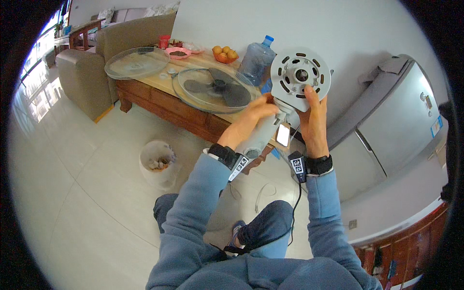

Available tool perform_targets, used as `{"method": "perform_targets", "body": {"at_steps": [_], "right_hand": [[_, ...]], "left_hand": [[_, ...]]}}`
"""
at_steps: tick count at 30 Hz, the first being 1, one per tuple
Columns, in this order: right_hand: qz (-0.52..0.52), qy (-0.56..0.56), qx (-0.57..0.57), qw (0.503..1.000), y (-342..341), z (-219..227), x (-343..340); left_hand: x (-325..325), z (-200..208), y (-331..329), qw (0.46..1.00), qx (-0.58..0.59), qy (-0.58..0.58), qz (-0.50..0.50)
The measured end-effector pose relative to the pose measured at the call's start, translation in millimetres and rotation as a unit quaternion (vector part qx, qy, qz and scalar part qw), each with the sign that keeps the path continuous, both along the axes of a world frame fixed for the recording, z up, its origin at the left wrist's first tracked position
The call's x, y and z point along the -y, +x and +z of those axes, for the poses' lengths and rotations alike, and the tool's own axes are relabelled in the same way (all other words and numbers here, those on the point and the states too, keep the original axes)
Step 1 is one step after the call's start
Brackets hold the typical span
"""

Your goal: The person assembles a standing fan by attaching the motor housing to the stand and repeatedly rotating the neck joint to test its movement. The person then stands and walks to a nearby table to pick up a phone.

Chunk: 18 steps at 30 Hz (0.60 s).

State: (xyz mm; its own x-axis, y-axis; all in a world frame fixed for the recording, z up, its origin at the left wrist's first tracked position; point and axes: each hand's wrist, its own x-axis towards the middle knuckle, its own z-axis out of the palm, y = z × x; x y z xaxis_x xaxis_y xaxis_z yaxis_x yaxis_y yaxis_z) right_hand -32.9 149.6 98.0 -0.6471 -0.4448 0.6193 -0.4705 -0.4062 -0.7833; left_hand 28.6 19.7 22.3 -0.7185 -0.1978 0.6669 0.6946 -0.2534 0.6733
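— Where was the motor housing (300, 75)?
— In the right hand (316, 123), fingers half closed round it; the left hand's (249, 121) bent fingers lay at its neck (286, 110), grip indeterminable.
— Containers?
— A bin (153, 179) held refuse (159, 165); beyond, fan blades (235, 95) fronted a basket (223, 60) of fruit (225, 52).

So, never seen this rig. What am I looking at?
No machine: each grip is a person's bare hand. The single picture comes from the left of two head-worn fisheye cameras looking down, hence the bent edges. The right grip holds a pale fan motor head, thumb on its face; the left grip is at the neck below, how firmly is unclear. On the wooden table: dark fan blades, round wire guards, orange fruit.
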Motion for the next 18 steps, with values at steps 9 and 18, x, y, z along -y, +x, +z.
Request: {"method": "perform_targets", "body": {"at_steps": [9,18], "right_hand": [[-0.015,0.008,0.016,1.000,2,-1,3],[-0.010,0.011,0.021,1.000,6,0,3]], "left_hand": [[-6,1,-7,0.988,0.106,0.096,-0.056],[-7,-6,-23,0.996,0.051,0.078,-0.015]]}}
